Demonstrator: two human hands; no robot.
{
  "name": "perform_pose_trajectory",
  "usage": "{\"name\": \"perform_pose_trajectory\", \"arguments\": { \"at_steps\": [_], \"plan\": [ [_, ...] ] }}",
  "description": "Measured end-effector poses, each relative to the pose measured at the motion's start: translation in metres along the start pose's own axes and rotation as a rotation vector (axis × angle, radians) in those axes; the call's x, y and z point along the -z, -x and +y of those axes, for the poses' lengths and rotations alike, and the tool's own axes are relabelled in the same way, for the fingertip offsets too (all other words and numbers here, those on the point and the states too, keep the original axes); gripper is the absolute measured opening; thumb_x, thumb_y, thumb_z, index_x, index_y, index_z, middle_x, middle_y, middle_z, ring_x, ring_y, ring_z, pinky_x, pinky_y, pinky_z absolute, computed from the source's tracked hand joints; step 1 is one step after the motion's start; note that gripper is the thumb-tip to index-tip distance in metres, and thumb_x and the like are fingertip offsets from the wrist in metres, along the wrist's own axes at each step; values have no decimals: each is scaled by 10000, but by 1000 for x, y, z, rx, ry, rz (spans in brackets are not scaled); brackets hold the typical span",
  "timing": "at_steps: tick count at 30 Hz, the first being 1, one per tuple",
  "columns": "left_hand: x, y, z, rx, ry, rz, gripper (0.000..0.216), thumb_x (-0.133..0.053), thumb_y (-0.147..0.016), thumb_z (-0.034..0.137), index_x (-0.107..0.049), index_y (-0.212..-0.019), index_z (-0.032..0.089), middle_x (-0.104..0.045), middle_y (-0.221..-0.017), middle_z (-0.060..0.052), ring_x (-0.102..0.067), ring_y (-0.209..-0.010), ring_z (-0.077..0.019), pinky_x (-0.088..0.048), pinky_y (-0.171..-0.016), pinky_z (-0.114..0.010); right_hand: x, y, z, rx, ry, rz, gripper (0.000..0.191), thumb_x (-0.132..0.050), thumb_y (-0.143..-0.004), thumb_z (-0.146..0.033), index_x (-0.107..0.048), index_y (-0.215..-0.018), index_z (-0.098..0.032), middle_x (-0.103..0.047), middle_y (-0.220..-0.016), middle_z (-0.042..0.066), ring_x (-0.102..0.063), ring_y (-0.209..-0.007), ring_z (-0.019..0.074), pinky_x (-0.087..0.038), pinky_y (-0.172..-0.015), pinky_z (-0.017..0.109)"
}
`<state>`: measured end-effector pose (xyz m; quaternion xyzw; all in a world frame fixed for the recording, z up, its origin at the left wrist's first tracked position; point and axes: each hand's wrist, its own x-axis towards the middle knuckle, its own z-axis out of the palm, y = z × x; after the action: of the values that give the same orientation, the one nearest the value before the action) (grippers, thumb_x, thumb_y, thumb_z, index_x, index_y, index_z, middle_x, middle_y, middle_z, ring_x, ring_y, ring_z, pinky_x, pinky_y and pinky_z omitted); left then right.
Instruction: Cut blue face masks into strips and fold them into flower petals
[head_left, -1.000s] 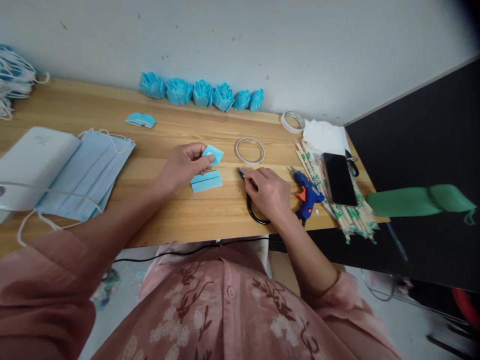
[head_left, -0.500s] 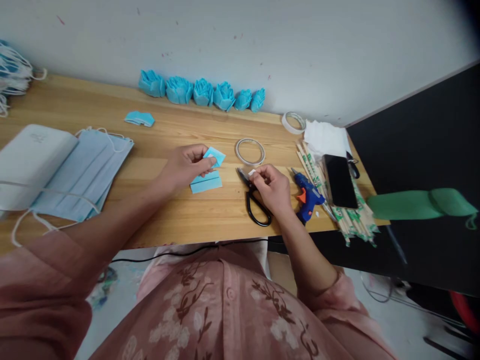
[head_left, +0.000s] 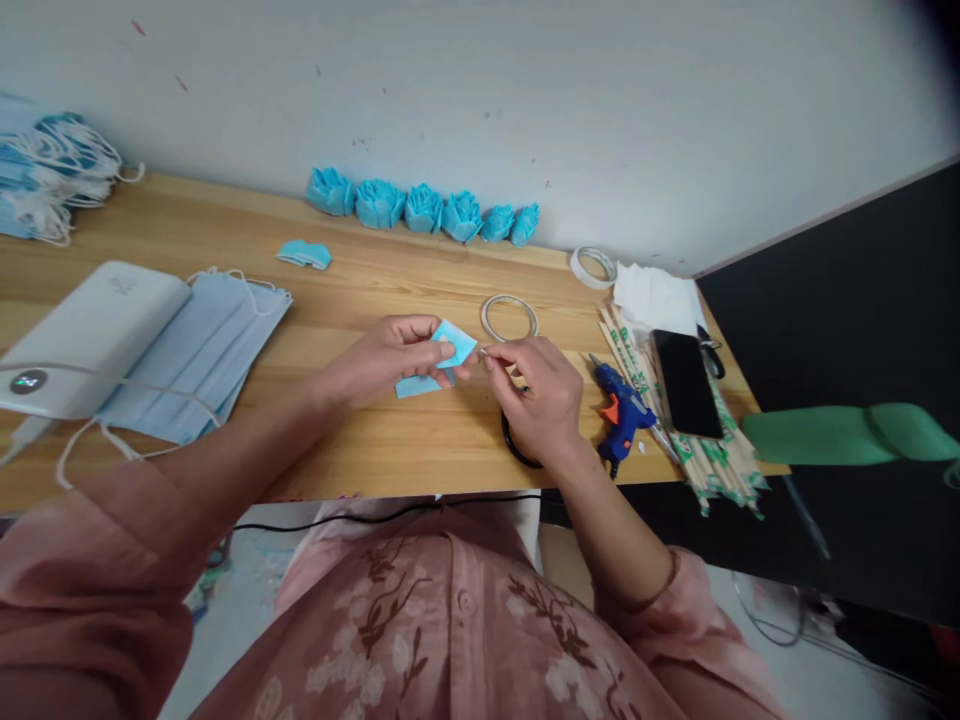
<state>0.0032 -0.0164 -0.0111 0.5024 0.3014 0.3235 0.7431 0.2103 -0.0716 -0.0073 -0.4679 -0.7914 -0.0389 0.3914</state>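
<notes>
By the tabletop's (head_left: 450,455) front right corner we see wrapped sticks (head_left: 703,466), green print unreadable; near the front edge's middle, scissors (head_left: 511,445), our right hand (head_left: 544,390) pinching a tiny white scrap (head_left: 483,351), our left hand (head_left: 405,352) gripping the folded blue piece (head_left: 459,346); leftward, a power bank's (head_left: 105,325) blurred display (head_left: 28,381); blue flowers (head_left: 424,210) along the back edge
</notes>
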Motion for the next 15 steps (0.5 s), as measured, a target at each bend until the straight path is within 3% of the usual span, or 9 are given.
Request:
{"name": "perform_pose_trajectory", "arguments": {
  "at_steps": [4, 9, 12, 15],
  "plan": [
    [0, 0, -2, -14, 7, 10, 286, -794, -769, 390, -714, -891, 143, -775, -930, -73, -717, -855, -172, -571, -772, -295, -2, -1, -1, 40, 44, -21, 168, -571, -940, -132, -702, -969, -233, -781, -876, 48, -688, -778, 196, -525, -721, 338],
    [3, -2, -5, -34, -75, 62, 288, -767, -775, 401, -699, -886, 145, -756, -911, -47, -683, -744, -132, -561, -748, -288, 7, -3, -6, 34, -45, -177, 272, -554, -888, -110, -701, -1094, -211, -791, -999, 63, -710, -887, 227, -553, -804, 372],
    [4, -1, -2, -14, -174, 81, 292, -739, -787, 416, -685, -878, 144, -731, -808, -34, -662, -701, -132, -530, -673, -255, 15, -6, -4, -139, -151, -162, 349, -531, -909, -153, -665, -1220, -234, -791, -1024, 44, -728, -894, 207, -569, -800, 353],
    [1, 0, 2, -23, -285, 88, 280, -738, -783, 414, -669, -841, 148, -700, -718, -22, -633, -658, -129, -497, -616, -232, 20, -11, 2, -290, -160, -173, 283, -533, -944, -209, -693, -1175, -245, -792, -1025, 39, -734, -873, 197, -564, -768, 336]
  ]
}}
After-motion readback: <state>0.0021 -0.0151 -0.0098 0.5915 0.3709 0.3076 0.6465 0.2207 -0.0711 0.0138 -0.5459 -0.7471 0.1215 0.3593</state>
